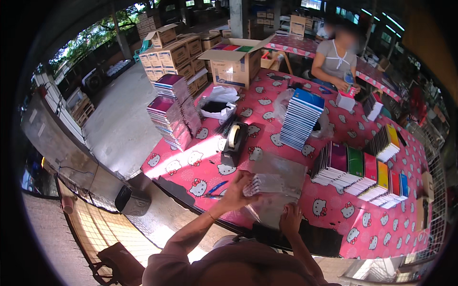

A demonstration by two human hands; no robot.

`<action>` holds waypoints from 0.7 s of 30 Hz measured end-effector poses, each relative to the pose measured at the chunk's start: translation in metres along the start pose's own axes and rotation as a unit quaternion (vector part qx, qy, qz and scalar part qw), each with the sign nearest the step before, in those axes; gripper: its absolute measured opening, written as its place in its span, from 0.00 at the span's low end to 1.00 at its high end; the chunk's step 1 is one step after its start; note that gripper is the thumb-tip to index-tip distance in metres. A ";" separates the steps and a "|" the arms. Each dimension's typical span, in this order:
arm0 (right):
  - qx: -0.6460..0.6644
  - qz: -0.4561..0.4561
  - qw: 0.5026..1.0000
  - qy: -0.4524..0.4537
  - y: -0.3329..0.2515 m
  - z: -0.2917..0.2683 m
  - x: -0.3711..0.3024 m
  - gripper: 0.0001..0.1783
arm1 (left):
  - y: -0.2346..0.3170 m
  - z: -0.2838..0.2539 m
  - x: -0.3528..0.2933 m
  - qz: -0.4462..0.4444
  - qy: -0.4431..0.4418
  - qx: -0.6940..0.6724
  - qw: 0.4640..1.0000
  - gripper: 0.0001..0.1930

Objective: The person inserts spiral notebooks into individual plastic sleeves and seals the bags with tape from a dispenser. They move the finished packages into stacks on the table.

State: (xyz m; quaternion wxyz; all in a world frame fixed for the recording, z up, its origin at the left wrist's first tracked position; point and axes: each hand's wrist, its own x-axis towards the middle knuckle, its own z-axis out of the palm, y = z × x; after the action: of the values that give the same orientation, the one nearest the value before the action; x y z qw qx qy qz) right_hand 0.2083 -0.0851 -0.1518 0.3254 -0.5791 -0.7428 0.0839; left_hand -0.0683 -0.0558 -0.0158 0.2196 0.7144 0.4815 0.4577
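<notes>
In front of me on the pink patterned tablecloth lie clear plastic sleeves (286, 171), overlapping in a loose pile. My left hand (234, 193) is closed on a whitish bundle (262, 184) with a ridged edge, resting over the sleeves; its exact kind is hard to make out. My right hand (290, 220) has curled fingers at the near right edge of the plastic, seemingly pinching it, though the fingertips are partly hidden. Beside my left hand lie pens (217, 188). A black tape dispenser (233, 150) with a roll of tape stands just beyond.
Blue notebooks (300, 119) rise in a tall stack ahead. Rows of coloured notebooks (355, 174) stand at right, and wrapped stacks (169, 121) at far left. An open carton (234, 69) sits at the back. A co-worker (336, 62) handles notebooks across the table.
</notes>
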 end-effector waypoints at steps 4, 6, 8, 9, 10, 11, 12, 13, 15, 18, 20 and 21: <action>0.033 -0.001 0.999 0.004 0.003 0.002 0.000 0.15 | -0.025 -0.159 0.038 -0.083 0.295 -0.074 0.949 0.34; 0.050 -0.009 0.999 0.006 0.001 0.005 0.001 0.14 | -0.036 -0.238 0.066 -0.115 0.454 -0.077 0.880 0.38; 0.057 -0.016 0.998 0.009 0.000 0.006 0.002 0.13 | -0.060 -0.297 0.091 -0.192 0.544 -0.013 0.817 0.39; 0.060 -0.025 0.998 0.010 -0.001 0.008 0.003 0.13 | -0.085 -0.326 0.096 -0.223 0.573 0.038 0.788 0.40; 0.058 -0.027 0.998 0.013 0.001 0.008 0.003 0.13 | -0.100 -0.342 0.104 -0.291 0.527 0.066 0.796 0.40; 0.058 -0.033 0.998 0.020 0.001 0.008 0.003 0.12 | -0.110 -0.355 0.110 -0.357 0.478 0.095 0.797 0.42; 0.055 -0.038 0.997 0.030 0.002 0.007 0.005 0.10 | -0.116 -0.361 0.114 -0.418 0.425 0.122 0.793 0.44; 0.055 -0.046 0.997 0.038 0.002 0.007 0.004 0.09 | -0.122 -0.363 0.110 -0.401 0.449 0.113 0.790 0.43; 0.057 -0.046 0.997 0.037 0.001 0.006 0.004 0.09 | -0.136 -0.354 0.097 -0.365 0.494 0.091 0.784 0.42; 0.054 -0.031 0.997 0.043 0.005 -0.001 0.002 0.12 | -0.131 -0.217 0.071 -0.002 0.560 0.294 0.774 0.19; 0.073 -0.029 0.996 0.038 -0.002 -0.004 0.001 0.12 | -0.114 -0.124 0.012 -0.078 0.230 0.185 0.952 0.13; 0.075 -0.022 0.996 0.037 0.000 -0.003 0.002 0.13 | -0.099 -0.088 -0.007 -0.018 0.150 0.287 0.946 0.14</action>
State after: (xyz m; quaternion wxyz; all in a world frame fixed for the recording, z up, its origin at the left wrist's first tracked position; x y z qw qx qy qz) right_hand 0.2100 -0.0838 -0.1483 0.3966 -0.5393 -0.7345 0.1106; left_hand -0.1930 -0.0301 -0.0508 -0.0615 0.6615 0.6324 0.3984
